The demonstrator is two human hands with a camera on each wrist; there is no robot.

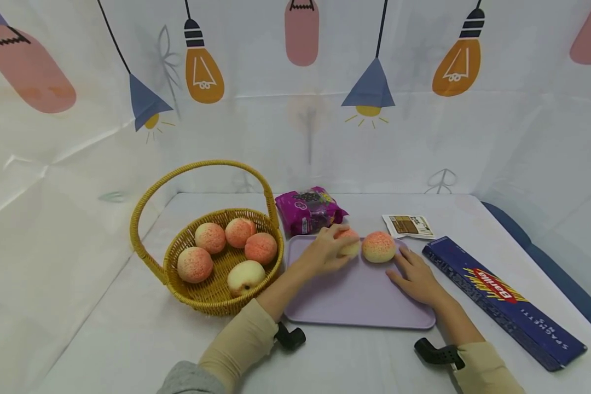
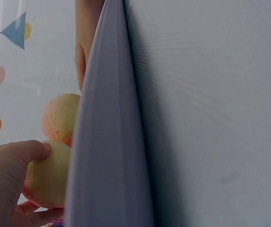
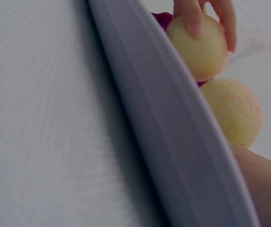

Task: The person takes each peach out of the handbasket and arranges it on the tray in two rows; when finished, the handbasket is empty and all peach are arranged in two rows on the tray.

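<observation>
At the far side of the lilac tray (image 1: 354,301), my left hand (image 1: 325,253) grips a peach (image 1: 351,247). In the left wrist view, its thumb (image 2: 38,150) presses the top of that peach while the other fingers curl beneath. A second peach (image 1: 379,247), speckled red over pale yellow, sits on the tray just to the right. My right hand (image 1: 416,278) lies at the tray's right side with fingers extended, close beside this second peach. Whether it touches the peach is unclear. The tray edge hides part of both hands' surroundings in the wrist views.
Left of the tray stands a wicker basket (image 1: 216,290) with a tall handle and several peaches inside. Behind the tray are a purple snack bag (image 1: 311,210) and a small white-and-brown packet (image 1: 409,225). A blue spaghetti box (image 1: 502,301) lies diagonally on the right.
</observation>
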